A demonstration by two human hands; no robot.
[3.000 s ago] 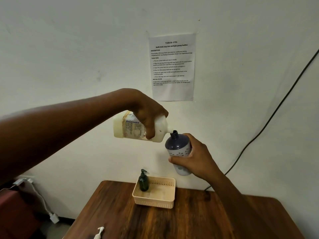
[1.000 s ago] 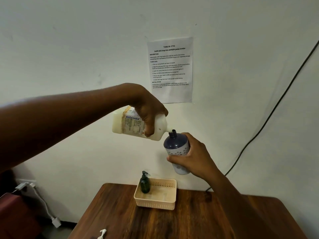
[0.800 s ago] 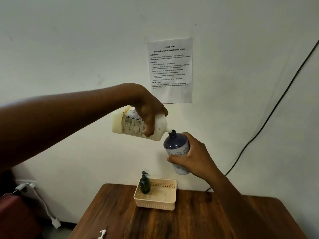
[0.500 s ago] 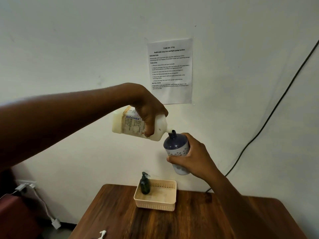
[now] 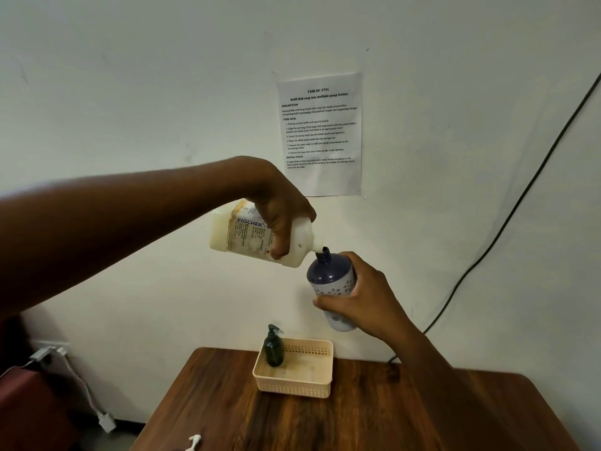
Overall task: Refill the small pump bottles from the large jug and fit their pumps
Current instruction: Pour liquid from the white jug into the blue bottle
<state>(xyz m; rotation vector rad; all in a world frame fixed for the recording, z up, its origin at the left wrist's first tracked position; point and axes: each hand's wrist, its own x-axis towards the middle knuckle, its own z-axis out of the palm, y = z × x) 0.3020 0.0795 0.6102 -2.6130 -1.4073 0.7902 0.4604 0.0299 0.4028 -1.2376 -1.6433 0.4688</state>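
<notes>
Left hand [image 5: 279, 213] grips tipped jug [image 5: 257, 237], spout at mouth of blue bottle [image 5: 331, 281] gripped by right hand [image 5: 361, 304] above surface [image 5: 374, 418]. Filling step; next, level jug, fetch white pump [image 5: 194, 441].

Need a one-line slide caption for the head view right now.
Left hand tips the white jug into the blue bottle held by the right hand, above the basket.

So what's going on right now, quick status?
Left hand grips tipped jug, spout at bottle mouth. Right hand holds blue bottle, pump off. Green bottle in basket. Nothing in the way.
</notes>
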